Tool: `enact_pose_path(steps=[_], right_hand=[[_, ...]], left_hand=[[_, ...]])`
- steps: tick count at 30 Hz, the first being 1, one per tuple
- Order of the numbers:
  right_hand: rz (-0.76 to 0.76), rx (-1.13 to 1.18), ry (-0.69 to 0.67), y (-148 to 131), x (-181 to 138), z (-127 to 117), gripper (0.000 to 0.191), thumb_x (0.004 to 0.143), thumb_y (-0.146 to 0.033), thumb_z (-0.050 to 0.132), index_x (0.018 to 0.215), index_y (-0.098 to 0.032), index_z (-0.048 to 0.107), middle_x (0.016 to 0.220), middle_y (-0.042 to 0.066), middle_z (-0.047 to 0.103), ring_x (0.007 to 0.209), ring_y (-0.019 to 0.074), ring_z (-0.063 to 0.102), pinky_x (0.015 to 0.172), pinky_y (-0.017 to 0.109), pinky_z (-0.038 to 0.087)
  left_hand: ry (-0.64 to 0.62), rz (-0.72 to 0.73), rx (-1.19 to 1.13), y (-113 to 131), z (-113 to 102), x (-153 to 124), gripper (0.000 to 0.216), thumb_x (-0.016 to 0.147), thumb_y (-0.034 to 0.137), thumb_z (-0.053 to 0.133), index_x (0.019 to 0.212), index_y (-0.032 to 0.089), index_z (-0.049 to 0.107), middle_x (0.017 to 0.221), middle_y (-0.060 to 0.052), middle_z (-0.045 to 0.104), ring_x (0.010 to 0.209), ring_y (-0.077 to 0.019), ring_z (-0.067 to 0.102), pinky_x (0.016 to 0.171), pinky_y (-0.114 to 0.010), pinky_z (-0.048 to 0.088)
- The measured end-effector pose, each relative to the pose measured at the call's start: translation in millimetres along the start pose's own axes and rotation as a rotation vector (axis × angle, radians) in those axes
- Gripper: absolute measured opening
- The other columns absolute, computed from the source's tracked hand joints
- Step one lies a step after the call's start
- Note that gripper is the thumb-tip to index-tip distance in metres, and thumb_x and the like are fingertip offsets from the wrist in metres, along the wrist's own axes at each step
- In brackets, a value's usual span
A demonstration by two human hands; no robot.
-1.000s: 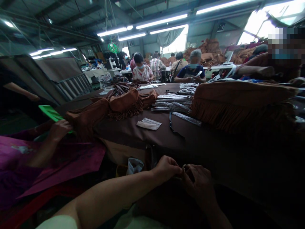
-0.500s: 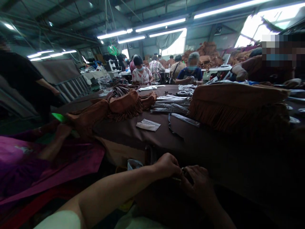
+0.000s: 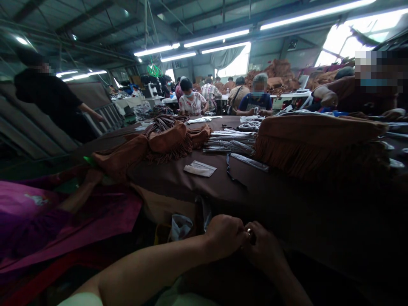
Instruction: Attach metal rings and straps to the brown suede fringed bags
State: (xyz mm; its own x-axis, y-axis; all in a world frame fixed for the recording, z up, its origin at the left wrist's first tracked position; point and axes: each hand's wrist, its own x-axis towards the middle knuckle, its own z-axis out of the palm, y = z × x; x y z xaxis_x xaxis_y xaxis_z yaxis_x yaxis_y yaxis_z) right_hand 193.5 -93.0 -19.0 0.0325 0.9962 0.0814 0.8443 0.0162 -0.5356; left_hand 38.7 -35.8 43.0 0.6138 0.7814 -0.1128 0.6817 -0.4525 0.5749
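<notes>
My left hand (image 3: 225, 236) is closed, its fingertips meeting those of my right hand (image 3: 264, 245) at the near edge of the dark table. The fingers of my right hand are curled in. Between the two hands a small shiny spot (image 3: 249, 231) catches the light; it is too small and dark to tell what it is. Whatever else the fingers hold is hidden in shadow. Just left of my left hand is a clear plastic bag (image 3: 181, 226), below the table edge.
On the dark table (image 3: 219, 187) lie a flat clear packet (image 3: 200, 168), a black strip (image 3: 232, 171), white bundles (image 3: 231, 140) and brown fringed pieces (image 3: 318, 131). At left, a co-worker in purple (image 3: 35, 212) handles brown material. Another person (image 3: 51, 93) stands behind.
My two hands have moved slightly down and stay together at the fingertips. The standing person at left appears farther right and more fully in view. The co-worker's green item shows less.
</notes>
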Motion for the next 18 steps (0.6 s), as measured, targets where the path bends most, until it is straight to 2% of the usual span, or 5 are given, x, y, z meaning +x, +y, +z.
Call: enact_pose_path(steps=[3,7,10,14,18], right_hand=[[0.063,-0.111,0.040,-8.1,2.4,0.0,0.019,0.084,-0.029,0.051,0.066,-0.021,0.053,0.070,0.001,0.059,0.059,0.0151,0.052,0.055,0.027,0.024],[0.009,-0.189,0.128,-8.1,1.6,8.5,0.022,0.080,-0.022,0.054,0.059,-0.021,0.049,0.062,0.001,0.057,0.055,0.0142,0.048,0.056,0.028,0.022],[-0.064,-0.208,0.181,-5.7,0.1,12.7,0.023,0.080,-0.022,0.056,0.058,-0.021,0.049,0.060,0.001,0.056,0.056,0.0151,0.047,0.057,0.028,0.023],[-0.117,-0.224,0.214,-2.8,-2.3,11.7,0.019,0.078,-0.020,0.058,0.060,-0.021,0.050,0.060,0.000,0.056,0.058,0.0161,0.046,0.059,0.029,0.024],[-0.166,-0.233,0.183,1.5,-4.3,10.1,0.019,0.077,-0.022,0.059,0.060,-0.021,0.050,0.060,0.000,0.056,0.058,0.0159,0.046,0.059,0.029,0.023]], left_hand=[[-0.016,-0.042,-0.008,-2.6,-1.7,-3.7,0.026,0.082,0.041,0.054,0.087,0.022,0.072,0.084,-0.003,0.072,0.077,-0.0178,0.063,0.065,-0.024,0.039],[-0.141,-0.089,-0.130,-12.6,-8.3,-3.7,0.020,0.074,0.038,0.062,0.072,0.020,0.069,0.062,0.001,0.065,0.060,-0.0131,0.057,0.053,-0.022,0.033],[-0.183,-0.122,-0.370,-18.9,-5.6,0.1,0.020,0.073,0.033,0.062,0.063,0.016,0.065,0.053,0.003,0.056,0.049,-0.0093,0.048,0.047,-0.022,0.029],[-0.264,-0.307,-0.679,-21.1,9.3,3.9,0.022,0.074,0.034,0.062,0.069,0.013,0.063,0.049,0.005,0.050,0.041,-0.0077,0.041,0.045,-0.021,0.032],[-0.074,-0.133,-0.354,-15.9,16.0,-6.7,0.020,0.078,0.032,0.057,0.075,0.014,0.065,0.060,0.000,0.060,0.054,-0.0119,0.053,0.053,-0.022,0.039]])
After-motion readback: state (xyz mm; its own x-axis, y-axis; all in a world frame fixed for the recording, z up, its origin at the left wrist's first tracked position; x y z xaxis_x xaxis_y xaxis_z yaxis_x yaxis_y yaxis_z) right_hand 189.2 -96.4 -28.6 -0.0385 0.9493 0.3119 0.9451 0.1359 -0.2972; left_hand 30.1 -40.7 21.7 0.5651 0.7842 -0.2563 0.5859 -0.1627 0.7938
